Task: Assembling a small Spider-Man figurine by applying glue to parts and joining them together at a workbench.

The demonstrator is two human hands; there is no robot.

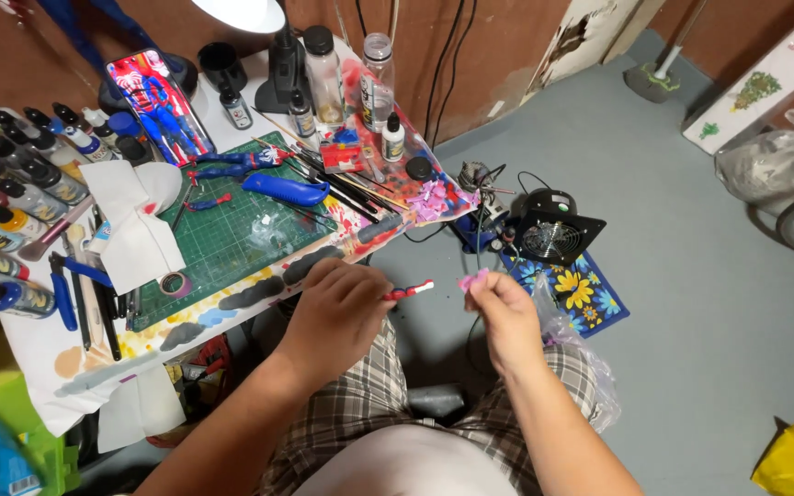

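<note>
Fingers of the left hand pinch a red-and-white figure part, those of the right hand a pink scrap, both just off the table edge, beside its green cutting mat; a black fan sits beyond.

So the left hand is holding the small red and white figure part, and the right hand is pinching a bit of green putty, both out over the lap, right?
Not quite: the putty is pink, not green. The head view shows the right hand pinching a small pink lump of putty, while the left hand holds the small red and white figure part, both out over the lap.
</note>
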